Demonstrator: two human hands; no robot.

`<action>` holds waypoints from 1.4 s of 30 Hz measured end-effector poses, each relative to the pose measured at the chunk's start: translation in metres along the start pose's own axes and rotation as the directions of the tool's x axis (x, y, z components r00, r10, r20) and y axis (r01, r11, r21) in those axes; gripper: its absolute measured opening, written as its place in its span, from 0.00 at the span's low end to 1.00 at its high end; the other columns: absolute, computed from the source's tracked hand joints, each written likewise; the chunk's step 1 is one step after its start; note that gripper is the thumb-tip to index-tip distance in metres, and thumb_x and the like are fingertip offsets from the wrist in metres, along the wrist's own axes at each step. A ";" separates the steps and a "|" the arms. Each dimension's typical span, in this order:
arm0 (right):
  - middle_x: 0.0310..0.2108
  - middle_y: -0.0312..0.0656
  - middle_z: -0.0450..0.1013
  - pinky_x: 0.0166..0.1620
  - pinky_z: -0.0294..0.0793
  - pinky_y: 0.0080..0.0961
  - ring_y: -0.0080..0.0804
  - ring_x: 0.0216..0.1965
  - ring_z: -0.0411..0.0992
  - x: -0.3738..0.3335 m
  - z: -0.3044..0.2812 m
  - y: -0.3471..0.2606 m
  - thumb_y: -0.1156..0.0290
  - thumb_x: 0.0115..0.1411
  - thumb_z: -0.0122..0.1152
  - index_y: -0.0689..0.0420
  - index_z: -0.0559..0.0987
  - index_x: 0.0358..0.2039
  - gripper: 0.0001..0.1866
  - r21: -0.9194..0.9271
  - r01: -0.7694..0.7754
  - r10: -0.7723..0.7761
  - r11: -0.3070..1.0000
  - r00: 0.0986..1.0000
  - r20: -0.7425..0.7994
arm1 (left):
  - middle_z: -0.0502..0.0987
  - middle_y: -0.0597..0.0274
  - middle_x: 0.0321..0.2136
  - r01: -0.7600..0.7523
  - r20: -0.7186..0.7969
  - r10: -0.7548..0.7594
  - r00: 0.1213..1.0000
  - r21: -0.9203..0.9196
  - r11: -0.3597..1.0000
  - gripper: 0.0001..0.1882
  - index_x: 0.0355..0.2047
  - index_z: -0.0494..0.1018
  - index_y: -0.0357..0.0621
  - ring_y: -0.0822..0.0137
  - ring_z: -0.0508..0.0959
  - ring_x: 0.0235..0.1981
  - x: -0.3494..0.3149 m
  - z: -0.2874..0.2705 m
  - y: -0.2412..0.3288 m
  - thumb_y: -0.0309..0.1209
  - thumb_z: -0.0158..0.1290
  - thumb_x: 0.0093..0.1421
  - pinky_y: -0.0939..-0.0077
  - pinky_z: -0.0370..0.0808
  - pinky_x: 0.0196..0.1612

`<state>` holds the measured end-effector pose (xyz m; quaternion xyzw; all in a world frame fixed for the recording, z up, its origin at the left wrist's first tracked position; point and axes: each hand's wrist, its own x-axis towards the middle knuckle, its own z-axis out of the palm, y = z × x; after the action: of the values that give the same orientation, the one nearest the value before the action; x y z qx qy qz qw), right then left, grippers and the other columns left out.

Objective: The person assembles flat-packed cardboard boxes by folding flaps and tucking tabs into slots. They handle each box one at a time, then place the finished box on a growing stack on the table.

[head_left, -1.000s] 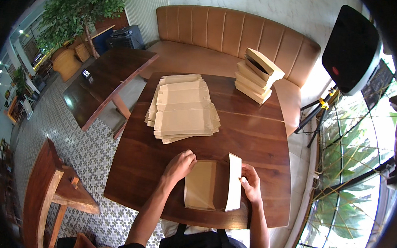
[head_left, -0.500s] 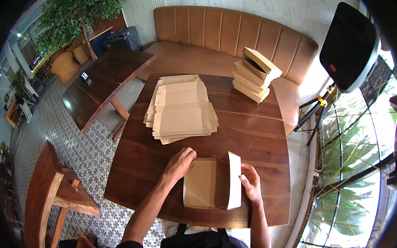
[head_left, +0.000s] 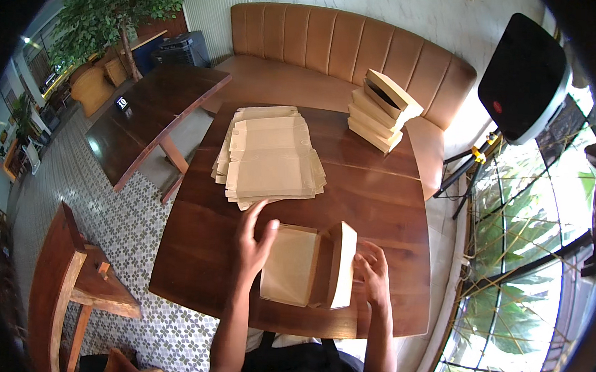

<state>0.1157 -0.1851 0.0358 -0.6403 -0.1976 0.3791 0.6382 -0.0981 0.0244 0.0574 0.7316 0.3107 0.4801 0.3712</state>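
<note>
Open box: the cardboard box (head_left: pixel 290 265) lies near the close edge of the table (head_left: pixel 385 197), its flap (head_left: pixel 343 266) raised along the right side.
Left hand: the left hand (head_left: pixel 252 236) is spread and free of any grip, thumb near the box's far left corner.
Right hand: the right hand (head_left: pixel 372 267) has bent fingers beside the flap's outer face; cannot tell whether it grips.
Flat blanks: cardboard sheets (head_left: pixel 273 151) lie piled beyond the box.
Folded boxes: a stack (head_left: pixel 382 116) stands far right.
</note>
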 end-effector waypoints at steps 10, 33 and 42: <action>0.60 0.45 0.75 0.63 0.72 0.33 0.34 0.62 0.72 0.057 -0.005 0.001 0.67 0.75 0.57 0.60 0.69 0.66 0.23 -0.004 0.229 -0.225 0.974 0.961 0.163 | 0.81 0.50 0.46 0.220 0.255 -0.323 0.911 0.361 0.906 0.26 0.59 0.74 0.37 0.56 0.82 0.42 -0.101 -0.048 -0.002 0.34 0.65 0.63 0.62 0.79 0.46; 0.49 0.45 0.81 0.54 0.82 0.34 0.29 0.51 0.78 0.071 0.002 -0.010 0.68 0.73 0.62 0.66 0.76 0.56 0.18 -0.009 0.260 -0.232 0.966 0.876 0.423 | 0.74 0.53 0.60 0.402 0.249 -0.349 0.903 -0.210 0.891 0.26 0.63 0.70 0.38 0.61 0.76 0.60 -0.032 -0.014 -0.040 0.33 0.63 0.68 0.64 0.76 0.61; 0.53 0.44 0.80 0.57 0.79 0.32 0.28 0.54 0.76 0.071 -0.004 -0.007 0.76 0.70 0.62 0.66 0.75 0.61 0.20 -0.051 0.293 -0.235 0.955 0.846 0.480 | 0.80 0.63 0.49 0.439 0.181 -0.405 0.896 -0.231 0.868 0.19 0.57 0.74 0.38 0.74 0.78 0.40 -0.024 -0.005 -0.074 0.26 0.61 0.67 0.77 0.80 0.43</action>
<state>0.1658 -0.1350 0.0258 -0.5341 -0.4548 0.4181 0.5772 -0.1189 0.0450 -0.0146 0.6180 0.3718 0.3771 0.5811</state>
